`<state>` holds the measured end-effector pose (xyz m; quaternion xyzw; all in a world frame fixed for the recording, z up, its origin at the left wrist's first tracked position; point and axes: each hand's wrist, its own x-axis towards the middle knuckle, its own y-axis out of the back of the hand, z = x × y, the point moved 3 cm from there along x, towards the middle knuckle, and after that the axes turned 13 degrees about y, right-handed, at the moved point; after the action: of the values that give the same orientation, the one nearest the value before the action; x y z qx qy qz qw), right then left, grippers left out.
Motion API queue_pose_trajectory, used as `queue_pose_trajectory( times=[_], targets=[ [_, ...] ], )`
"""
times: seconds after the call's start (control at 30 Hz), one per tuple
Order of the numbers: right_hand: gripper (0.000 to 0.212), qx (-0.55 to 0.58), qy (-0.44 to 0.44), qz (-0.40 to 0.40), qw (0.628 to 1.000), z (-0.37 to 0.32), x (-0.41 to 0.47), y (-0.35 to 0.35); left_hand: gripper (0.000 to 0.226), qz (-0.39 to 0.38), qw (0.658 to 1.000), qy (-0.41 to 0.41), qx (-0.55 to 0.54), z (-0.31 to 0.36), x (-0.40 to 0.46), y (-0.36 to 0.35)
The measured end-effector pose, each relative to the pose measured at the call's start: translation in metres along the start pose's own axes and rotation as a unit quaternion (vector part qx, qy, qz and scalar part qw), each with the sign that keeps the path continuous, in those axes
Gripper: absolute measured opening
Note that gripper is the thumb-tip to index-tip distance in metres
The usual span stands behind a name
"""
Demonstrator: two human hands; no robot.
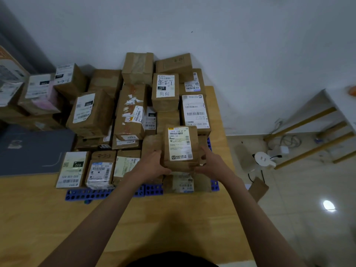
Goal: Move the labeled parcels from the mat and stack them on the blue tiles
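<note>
1. A brown cardboard parcel with a white and yellow shipping label is held between both hands above the near right part of the stack. It is not possible to tell whether its underside already rests on the parcels below.
2. The left hand is pressed against the parcel's left side, fingers wrapped round the lower edge. The right hand is clamped on the right side in the same way. Both hands are grasping this one parcel.
3. The blue perforated plastic tiles are visible only as a strip along the near edge and a sliver at the right; the remainder is covered by parcels.
4. The stack of brown labelled cardboard parcels is seen to stand several layers deep, from the near row back to the white wall. Placement is judged to be far advanced.
5. The tan wooden-looking mat in the foreground carries no parcels within view. Its out-of-frame parts cannot be checked, so the remaining count is not established.
6. Further boxes lie at the left, beside a dark grey flat case; whether these belong to the task cannot be told.
7. Judgement: the held parcel is to be set down and released; little else appears left.
</note>
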<state>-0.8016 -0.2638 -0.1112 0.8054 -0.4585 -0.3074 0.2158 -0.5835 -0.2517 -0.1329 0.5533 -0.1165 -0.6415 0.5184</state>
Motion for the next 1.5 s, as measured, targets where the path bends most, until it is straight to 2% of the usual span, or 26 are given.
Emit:
queue_pose_trajectory(
  times=[0.2,0.33,0.43,0.57,0.77,1.07,1.2,1.37,1.5],
  targets=[
    [0.045,-0.115,0.019,0.029,0.993,-0.025,-0.014,0.006,0.077,0.024,0.999,-0.001,0.037,-0.021,-0.021,0.01],
    [0.033,-0.113,0.033,-0.034,0.992,-0.05,-0.017,-0.009,0.067,0.024,0.998,0.003,0.051,-0.045,-0.038,0.017],
    [0.036,-0.109,0.049,-0.079,0.99,-0.071,-0.019,-0.028,0.068,0.021,0.998,-0.002,0.059,-0.067,-0.05,0.022],
    [0.043,-0.102,0.081,-0.122,0.984,-0.096,-0.017,-0.054,0.082,0.015,0.996,0.04,0.076,-0.102,-0.066,0.031],
    [0.057,-0.115,0.096,-0.151,0.977,-0.136,-0.01,-0.092,0.079,0.028,0.996,0.054,0.063,-0.154,-0.086,0.052],
    [0.056,-0.133,0.076,-0.155,0.976,-0.194,0.002,-0.162,0.076,0.026,0.995,0.054,0.078,-0.238,-0.091,0.09],
    [0.054,-0.146,0.062,-0.157,0.975,-0.218,0.007,-0.196,0.083,0.021,0.994,0.051,0.093,-0.277,-0.089,0.098],
    [0.06,-0.167,0.064,-0.134,0.975,-0.241,0.011,-0.236,0.087,0.012,0.994,0.05,0.091,-0.319,-0.09,0.109],
    [0.062,-0.167,0.067,-0.129,0.975,-0.263,0.012,-0.253,0.081,0.02,0.995,0.061,0.082,-0.343,-0.095,0.124]
  ],
)
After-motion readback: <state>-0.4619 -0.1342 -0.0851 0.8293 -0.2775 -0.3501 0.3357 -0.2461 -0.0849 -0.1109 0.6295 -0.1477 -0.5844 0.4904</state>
